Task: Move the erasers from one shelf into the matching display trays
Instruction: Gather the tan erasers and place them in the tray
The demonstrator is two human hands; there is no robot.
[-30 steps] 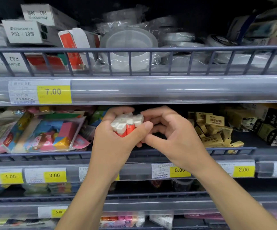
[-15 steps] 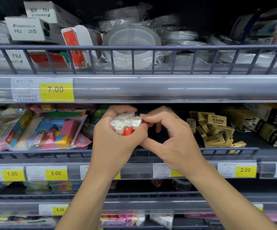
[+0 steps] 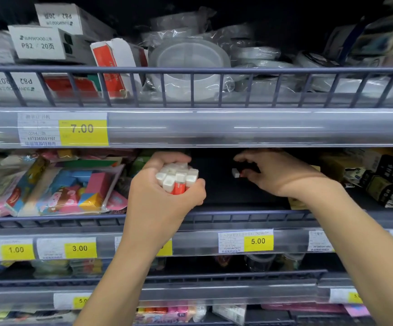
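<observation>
Your left hand (image 3: 164, 196) clenches the bundle of erasers (image 3: 177, 178) as a supply, so your right hand (image 3: 277, 175) can pinch a single eraser (image 3: 236, 172) over the dark shelf (image 3: 214, 191).

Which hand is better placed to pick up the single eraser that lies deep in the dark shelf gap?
The right hand. Its fingers are already at the lone eraser, though whether they pinch it is unclear. The left hand is full: it grips a bundle of erasers and sits further from it.

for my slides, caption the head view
Left hand grips a bundle of erasers; right hand pinches one eraser.
</observation>
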